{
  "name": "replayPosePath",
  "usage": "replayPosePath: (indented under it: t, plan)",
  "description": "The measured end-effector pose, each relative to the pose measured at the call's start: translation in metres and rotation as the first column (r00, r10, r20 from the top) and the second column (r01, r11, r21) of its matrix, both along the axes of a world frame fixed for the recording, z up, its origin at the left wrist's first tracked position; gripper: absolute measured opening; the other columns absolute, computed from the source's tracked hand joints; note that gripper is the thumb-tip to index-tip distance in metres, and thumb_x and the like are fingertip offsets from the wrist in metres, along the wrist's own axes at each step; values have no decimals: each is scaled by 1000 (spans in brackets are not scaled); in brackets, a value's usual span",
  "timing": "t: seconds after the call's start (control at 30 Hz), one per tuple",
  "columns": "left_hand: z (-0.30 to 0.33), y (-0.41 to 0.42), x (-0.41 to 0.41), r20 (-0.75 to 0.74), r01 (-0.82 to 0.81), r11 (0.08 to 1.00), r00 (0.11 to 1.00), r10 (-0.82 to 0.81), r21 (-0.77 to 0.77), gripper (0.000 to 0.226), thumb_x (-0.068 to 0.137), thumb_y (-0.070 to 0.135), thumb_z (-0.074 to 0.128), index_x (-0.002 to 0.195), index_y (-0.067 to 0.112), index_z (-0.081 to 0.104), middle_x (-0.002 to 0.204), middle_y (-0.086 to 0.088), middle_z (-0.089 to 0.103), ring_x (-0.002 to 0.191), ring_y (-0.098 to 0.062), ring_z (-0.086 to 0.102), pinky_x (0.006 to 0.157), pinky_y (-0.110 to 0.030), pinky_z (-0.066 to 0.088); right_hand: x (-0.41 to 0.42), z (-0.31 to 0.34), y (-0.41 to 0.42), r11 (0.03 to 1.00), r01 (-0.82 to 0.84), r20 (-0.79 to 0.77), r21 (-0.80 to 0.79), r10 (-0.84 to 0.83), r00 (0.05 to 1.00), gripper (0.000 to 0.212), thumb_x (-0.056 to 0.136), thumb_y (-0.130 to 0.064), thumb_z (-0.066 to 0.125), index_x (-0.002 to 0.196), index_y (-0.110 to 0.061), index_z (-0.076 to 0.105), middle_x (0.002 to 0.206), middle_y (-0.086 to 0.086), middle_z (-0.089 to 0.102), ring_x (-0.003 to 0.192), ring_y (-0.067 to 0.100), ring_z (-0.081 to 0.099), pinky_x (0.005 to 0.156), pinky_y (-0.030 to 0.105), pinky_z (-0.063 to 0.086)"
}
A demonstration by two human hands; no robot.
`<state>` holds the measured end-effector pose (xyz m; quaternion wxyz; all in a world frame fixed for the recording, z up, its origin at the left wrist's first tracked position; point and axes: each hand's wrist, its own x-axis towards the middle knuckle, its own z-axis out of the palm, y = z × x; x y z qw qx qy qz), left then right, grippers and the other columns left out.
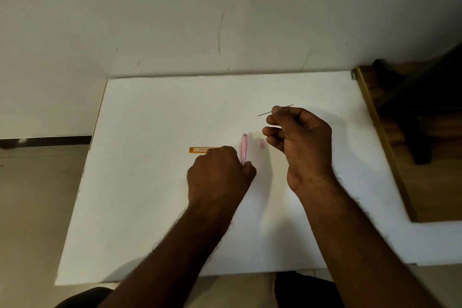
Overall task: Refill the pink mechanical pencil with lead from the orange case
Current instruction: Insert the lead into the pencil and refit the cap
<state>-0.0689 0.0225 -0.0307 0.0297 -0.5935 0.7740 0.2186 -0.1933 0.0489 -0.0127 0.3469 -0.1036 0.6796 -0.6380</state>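
My left hand [220, 172] grips the lower part of the pink mechanical pencil [244, 148], which points away from me and looks blurred. My right hand [300, 140] is raised to the right of it and pinches a thin dark lead [264, 113] between thumb and forefinger, the lead sticking out on both sides. The orange lead case [202, 150] lies flat on the white table [155, 195] just left of my left hand, its right end hidden behind the knuckles. A small pink cap [261, 144] lies on the table between the pencil and my right hand.
A white wall stands right behind the table's far edge. A wooden surface [425, 170] with a dark object adjoins the table on the right. Tiled floor shows to the left, and my dark-clothed knees sit under the near edge.
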Motion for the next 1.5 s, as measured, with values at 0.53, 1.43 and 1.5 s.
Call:
replayPosePath:
  t: [0.53, 1.43, 1.5]
  plan:
    - [6, -30, 35, -495, -38, 892, 842, -215, -451, 13, 90, 40, 66, 89, 27, 68, 73, 9, 69, 72, -20, 65, 61, -42, 54, 18, 27, -5, 978, -38, 74, -203, 54, 996, 10, 102, -17, 60, 96, -11, 63, 86, 12, 80, 79, 31, 78, 68, 33, 63]
    - [-6, -42, 45, -420, 29, 779, 829, -368, -626, 17, 91, 26, 74, 105, 17, 77, 89, 2, 73, 81, -23, 65, 70, -38, 49, 18, 8, -5, 975, -181, -101, -129, 169, 980, 9, 99, -14, 65, 100, -8, 72, 91, 7, 79, 82, 26, 78, 71, 33, 61]
    - [-6, -43, 46, -419, 36, 778, 827, -375, -627, 17, 91, 26, 73, 106, 17, 77, 90, 2, 73, 81, -24, 65, 71, -38, 49, 17, 6, -5, 972, -202, -76, -122, 194, 978, 11, 99, -15, 65, 103, -9, 73, 93, 7, 79, 84, 27, 78, 74, 35, 62]
